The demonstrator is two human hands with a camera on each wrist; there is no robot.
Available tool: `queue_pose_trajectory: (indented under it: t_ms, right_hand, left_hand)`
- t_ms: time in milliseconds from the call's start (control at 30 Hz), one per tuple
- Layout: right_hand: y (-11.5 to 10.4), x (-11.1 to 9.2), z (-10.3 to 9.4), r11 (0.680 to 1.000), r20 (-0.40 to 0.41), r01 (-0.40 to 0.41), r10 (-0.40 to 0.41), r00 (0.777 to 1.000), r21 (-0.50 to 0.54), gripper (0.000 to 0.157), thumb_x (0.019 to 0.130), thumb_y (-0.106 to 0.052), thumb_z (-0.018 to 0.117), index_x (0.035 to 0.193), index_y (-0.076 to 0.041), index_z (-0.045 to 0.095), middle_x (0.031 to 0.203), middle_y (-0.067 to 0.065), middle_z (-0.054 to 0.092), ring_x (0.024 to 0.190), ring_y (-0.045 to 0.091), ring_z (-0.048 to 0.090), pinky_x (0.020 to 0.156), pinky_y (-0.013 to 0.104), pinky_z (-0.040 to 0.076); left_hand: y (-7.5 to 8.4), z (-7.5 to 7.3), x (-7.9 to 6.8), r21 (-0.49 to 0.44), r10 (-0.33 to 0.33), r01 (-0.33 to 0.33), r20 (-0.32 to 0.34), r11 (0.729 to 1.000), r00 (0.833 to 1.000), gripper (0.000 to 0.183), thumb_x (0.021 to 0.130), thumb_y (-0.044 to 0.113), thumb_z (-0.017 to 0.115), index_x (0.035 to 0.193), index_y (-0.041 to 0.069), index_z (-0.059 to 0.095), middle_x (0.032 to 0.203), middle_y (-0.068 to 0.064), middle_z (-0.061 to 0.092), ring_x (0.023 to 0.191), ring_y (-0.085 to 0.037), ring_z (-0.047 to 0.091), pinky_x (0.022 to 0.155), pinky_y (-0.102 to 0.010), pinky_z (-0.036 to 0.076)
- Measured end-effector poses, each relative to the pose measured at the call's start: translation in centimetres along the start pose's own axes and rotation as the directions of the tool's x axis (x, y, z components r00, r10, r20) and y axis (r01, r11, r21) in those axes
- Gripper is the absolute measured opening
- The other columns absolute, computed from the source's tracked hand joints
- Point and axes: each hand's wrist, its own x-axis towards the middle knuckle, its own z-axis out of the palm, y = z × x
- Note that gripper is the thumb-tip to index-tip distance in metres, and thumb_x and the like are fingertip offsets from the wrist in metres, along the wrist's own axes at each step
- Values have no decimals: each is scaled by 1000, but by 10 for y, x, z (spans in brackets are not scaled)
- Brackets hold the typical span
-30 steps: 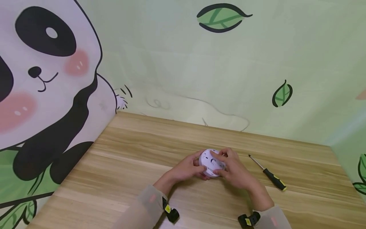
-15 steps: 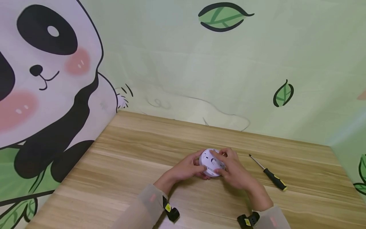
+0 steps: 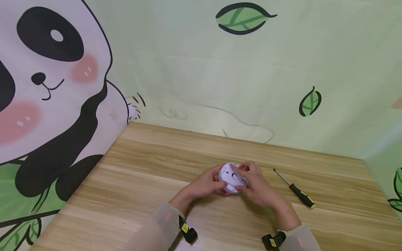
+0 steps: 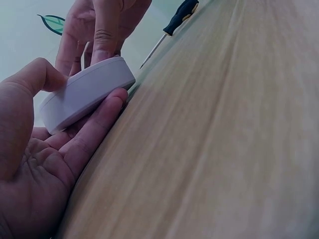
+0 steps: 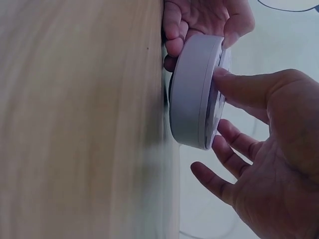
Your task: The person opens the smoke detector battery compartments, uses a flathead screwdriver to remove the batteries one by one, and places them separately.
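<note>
Above the table, both hands hold a round white smoke detector (image 3: 231,179), its slotted backplate facing up. My left hand (image 3: 204,183) grips its left side: in the left wrist view the thumb presses the upper rim and the fingers lie under the white casing (image 4: 92,92). On the right, my right hand (image 3: 259,186) pinches the backplate with thumb and fingers. A narrow gap shows between backplate and casing (image 5: 192,89) in the right wrist view, with the right thumb at that edge. Fingers hide part of the plate.
A screwdriver (image 3: 301,196) with a black and yellow handle lies on the wooden table (image 3: 150,157), right of the hands. Behind the table hangs a pale green backdrop (image 3: 188,69) with a printed panda and leaves.
</note>
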Motion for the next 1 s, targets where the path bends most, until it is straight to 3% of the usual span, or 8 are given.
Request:
queue_pose_trajectory:
  t_ms: [267,567,733,1000]
  right_hand:
    - [1,0,-2,1000,-7,3,-3,1000,-27,65,92,-8,77,152,-11,53,138,17,48,125,32,45,101,47,48]
    - [-2,-1,-3,989,-31,55,-59,998,-134,55,94,-8,74,147,-10,59,139,20,55,128,38,51,107,57,48]
    - [-1,0,-5,987,-34,79,-84,996,-137,48,96,-5,70,144,-9,62,141,21,58,132,42,52,111,62,47]
    - [2,0,-11,986,-101,128,-139,985,-107,38,100,2,59,136,-7,67,135,20,67,125,43,63,106,60,55]
  left_hand:
    - [-1,0,2,-9,-13,13,-15,1000,1000,76,94,-7,54,163,14,29,125,-29,68,88,-28,77,85,-41,68]
    - [-1,-2,1,-10,-6,6,-10,1000,1000,73,98,-4,52,164,14,27,125,-30,68,87,-26,77,85,-42,68]
    - [-2,-2,2,-21,-20,19,-27,1000,999,73,99,-3,52,164,12,23,122,-29,69,86,-25,77,85,-42,68]
    - [-1,-1,2,-28,-10,9,-37,1000,999,73,98,-2,53,164,9,22,118,-31,70,84,-25,77,84,-41,68]
